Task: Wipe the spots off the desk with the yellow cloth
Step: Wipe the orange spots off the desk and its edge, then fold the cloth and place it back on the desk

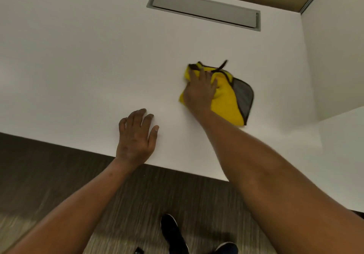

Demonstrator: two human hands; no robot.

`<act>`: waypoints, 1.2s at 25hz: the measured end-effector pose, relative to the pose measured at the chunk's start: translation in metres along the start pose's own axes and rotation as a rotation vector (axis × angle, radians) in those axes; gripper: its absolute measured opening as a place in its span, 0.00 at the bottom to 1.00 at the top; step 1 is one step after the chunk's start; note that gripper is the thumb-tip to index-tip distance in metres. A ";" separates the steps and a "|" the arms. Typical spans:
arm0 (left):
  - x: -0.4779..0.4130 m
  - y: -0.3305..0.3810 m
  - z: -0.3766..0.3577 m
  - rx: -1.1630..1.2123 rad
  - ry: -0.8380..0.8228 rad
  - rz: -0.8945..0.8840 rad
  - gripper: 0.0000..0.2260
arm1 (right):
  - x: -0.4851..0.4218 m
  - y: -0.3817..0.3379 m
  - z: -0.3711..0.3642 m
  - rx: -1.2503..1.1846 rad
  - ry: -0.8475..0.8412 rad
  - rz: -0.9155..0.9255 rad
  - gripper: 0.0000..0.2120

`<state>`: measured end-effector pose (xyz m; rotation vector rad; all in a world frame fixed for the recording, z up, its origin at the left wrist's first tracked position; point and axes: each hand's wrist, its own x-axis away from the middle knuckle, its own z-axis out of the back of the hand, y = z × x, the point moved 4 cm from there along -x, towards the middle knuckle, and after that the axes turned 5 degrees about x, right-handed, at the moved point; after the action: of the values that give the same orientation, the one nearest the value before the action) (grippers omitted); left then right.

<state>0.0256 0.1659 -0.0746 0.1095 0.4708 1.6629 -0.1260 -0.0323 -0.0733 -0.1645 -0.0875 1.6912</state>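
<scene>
White desk (pixel 78 66): bare and pale left of my hands; I can make out no spots on it.
Left hand (pixel 136 135): flat near the front edge, fingers spread, holding nothing.
Right hand (pixel 200 91): pressed down on the cloth, fingers splayed over its left half, the nearer hand.
Yellow cloth (pixel 228 103): bunched mid-desk, grey-backed corner folded right, long axis toward me.
</scene>
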 end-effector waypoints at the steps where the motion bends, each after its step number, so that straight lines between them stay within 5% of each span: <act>1: 0.000 0.000 0.000 0.008 0.023 -0.005 0.20 | 0.018 -0.021 -0.002 0.000 -0.019 0.097 0.26; 5: 0.005 -0.002 0.004 0.053 0.130 0.014 0.17 | 0.108 -0.040 0.001 -0.045 -0.101 0.462 0.22; 10: 0.008 0.007 0.012 0.025 0.090 0.059 0.21 | 0.193 0.062 0.015 -0.006 -0.174 0.757 0.22; 12: 0.019 0.019 0.012 0.023 0.055 0.067 0.22 | 0.193 0.128 0.030 0.001 -0.160 0.652 0.22; 16: 0.067 0.071 0.007 0.093 0.034 0.048 0.23 | 0.201 0.263 0.063 -0.024 -0.082 0.153 0.23; 22: 0.154 0.209 -0.017 0.315 -0.110 -0.086 0.17 | 0.260 0.284 0.081 -0.105 -0.075 -0.167 0.22; 26: 0.182 0.300 -0.047 0.793 -0.623 0.289 0.22 | 0.313 0.276 0.104 -0.520 -0.033 -0.166 0.19; 28: 0.184 0.332 -0.047 1.071 -0.710 0.503 0.25 | 0.332 0.278 0.117 -0.838 -0.108 -0.269 0.18; 30: 0.177 0.353 -0.039 1.158 -0.719 0.512 0.26 | 0.345 0.283 0.128 -1.072 -0.271 -0.417 0.18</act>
<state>-0.3432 0.3018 -0.0165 1.7247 0.8204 1.4789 -0.4655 0.2787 -0.0105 -0.6592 -1.1538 1.0911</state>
